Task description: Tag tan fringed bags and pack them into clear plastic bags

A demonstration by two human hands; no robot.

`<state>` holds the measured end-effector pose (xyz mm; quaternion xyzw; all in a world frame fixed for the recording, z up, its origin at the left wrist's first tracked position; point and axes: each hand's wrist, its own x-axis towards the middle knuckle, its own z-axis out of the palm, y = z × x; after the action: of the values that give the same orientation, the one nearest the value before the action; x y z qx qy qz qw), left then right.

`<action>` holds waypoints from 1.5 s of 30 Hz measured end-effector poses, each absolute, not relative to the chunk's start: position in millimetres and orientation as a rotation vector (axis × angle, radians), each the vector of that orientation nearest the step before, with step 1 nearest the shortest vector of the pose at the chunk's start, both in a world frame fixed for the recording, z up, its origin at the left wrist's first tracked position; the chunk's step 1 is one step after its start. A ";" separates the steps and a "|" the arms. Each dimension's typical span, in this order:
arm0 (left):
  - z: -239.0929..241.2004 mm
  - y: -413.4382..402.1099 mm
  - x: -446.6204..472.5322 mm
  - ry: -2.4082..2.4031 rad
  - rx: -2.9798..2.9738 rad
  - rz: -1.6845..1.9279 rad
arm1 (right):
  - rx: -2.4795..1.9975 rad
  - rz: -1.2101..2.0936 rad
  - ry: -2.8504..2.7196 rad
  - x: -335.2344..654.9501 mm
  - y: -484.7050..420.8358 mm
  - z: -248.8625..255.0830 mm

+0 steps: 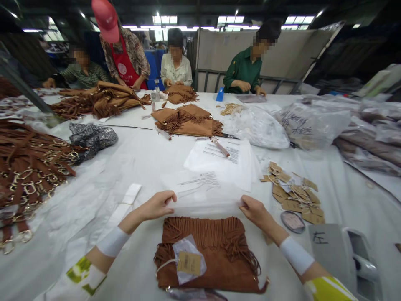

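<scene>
Found the brown fringed bag (pixel 225 269) flat on the white table (pixel 147 154), between the forearms and close before the wearer, with its long axis running left to right. Saw its fringed edge turned to the far side, with most strands lying along the short axis, and its plain panel turned toward the wearer. Found the clear plastic bag (pixel 206 204) just beyond, with its near edge stretched left to right and its printed part farther off. Could not tell its full length.

Noted an oblong, matte, suede-like body, with looser strands bunched at both sides. Made out a tan card tag (pixel 189 263) in a small clear sleeve (pixel 189 246) on the left half. Noted thin, see-through plastic with dark lines of print.

Saw the left hand (pixel 159 205) bent, with a narrow gap between thumb and fingers, holding the plastic's left end. Saw the right hand (pixel 255 211) closed in a pinch on its right end. Spotted a pile of card tags (pixel 291 200) near, to the right.
</scene>
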<state>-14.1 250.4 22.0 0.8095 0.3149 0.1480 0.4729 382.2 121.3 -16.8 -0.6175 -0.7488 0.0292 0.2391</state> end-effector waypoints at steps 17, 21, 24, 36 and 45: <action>-36.4 229.6 -39.2 0.545 2.408 0.105 | -1.705 0.763 -2.071 379.2 77.2 -26.1; -31.1 221.3 -38.8 0.567 2.262 0.104 | -1.799 0.914 -1.937 372.9 59.8 -17.4; -28.5 207.9 -38.5 0.717 2.027 0.132 | -1.820 1.081 -1.771 365.0 48.0 -10.7; -19.5 190.2 -57.4 0.831 1.126 0.332 | -1.731 1.454 -1.560 362.7 49.6 -3.5; -31.8 154.4 -68.2 1.082 1.262 0.558 | -1.768 1.289 -1.522 362.6 40.2 -27.4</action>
<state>-68.2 154.4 -31.8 0.5531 0.4742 0.2447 0.6397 362.6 40.2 -27.4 -0.6446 -0.5548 0.4699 0.2362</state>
